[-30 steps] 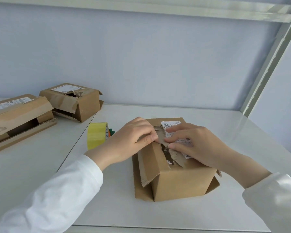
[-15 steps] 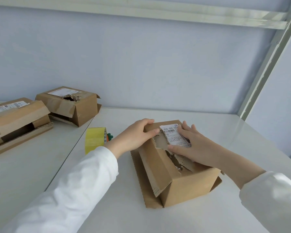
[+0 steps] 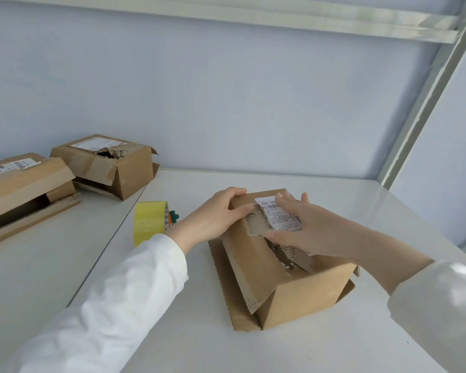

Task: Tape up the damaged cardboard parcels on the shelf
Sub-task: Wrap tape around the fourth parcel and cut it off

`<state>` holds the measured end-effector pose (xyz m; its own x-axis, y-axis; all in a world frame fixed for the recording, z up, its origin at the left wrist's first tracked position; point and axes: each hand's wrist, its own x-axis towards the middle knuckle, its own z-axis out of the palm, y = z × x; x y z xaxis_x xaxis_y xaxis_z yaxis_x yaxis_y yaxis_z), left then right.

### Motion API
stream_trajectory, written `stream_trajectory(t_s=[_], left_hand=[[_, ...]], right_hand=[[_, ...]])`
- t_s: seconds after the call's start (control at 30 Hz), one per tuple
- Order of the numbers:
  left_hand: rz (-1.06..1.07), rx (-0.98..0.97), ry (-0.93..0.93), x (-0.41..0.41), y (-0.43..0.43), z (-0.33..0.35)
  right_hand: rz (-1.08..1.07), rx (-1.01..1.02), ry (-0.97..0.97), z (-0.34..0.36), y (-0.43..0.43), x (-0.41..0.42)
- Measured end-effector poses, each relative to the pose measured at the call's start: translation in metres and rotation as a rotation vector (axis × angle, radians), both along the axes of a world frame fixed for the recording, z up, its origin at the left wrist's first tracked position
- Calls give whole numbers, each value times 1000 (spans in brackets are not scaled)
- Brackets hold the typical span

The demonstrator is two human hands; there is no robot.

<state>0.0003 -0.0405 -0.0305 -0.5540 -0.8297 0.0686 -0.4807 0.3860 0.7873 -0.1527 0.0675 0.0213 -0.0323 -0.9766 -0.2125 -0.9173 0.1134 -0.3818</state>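
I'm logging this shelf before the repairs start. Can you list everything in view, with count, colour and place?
near parcel: 1, brown, torn top, shelf centre
back parcel: 1, brown, hole in top, back left
left parcel: 1, brown, side open, far left
labels: 3, white, one on each parcel's top
tape roll: 1, yellow, on edge, left of near parcel
small item: 1, orange and green, behind tape roll, kind unclear
shelf: 1, white, under everything
post: 1, pale, right side
wall: 1, pale blue, behind
left hand: 1, grips near parcel's far left corner
right hand: 1, flat on near parcel's label
sleeves: 2, white, foreground
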Motion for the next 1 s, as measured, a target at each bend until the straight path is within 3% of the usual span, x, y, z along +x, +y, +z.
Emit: stream_trajectory(t_s=[0.23, 0.33, 0.47, 0.6, 0.73, 0.9, 1.0], left_hand=[[-7, -3, -8, 0, 1, -1], [-5, 0, -5, 0, 1, -1], [-9, -16, -17, 0, 1, 0], [-23, -59, -23, 3, 2, 1], [-120, -205, 22, 9, 4, 6], [-243, -272, -24, 9, 3, 5], [-253, -256, -22, 9, 2, 2]], right_hand=[[-13, -148, 58, -6, 5, 3], [24, -303, 221, -9, 10, 8], [83, -355, 353, -16, 12, 9], [64, -443, 242, -23, 10, 3], [57, -708, 58, -32, 8, -6], [90, -712, -1, -30, 3, -18], [175, -710, 80, -31, 2, -22]])
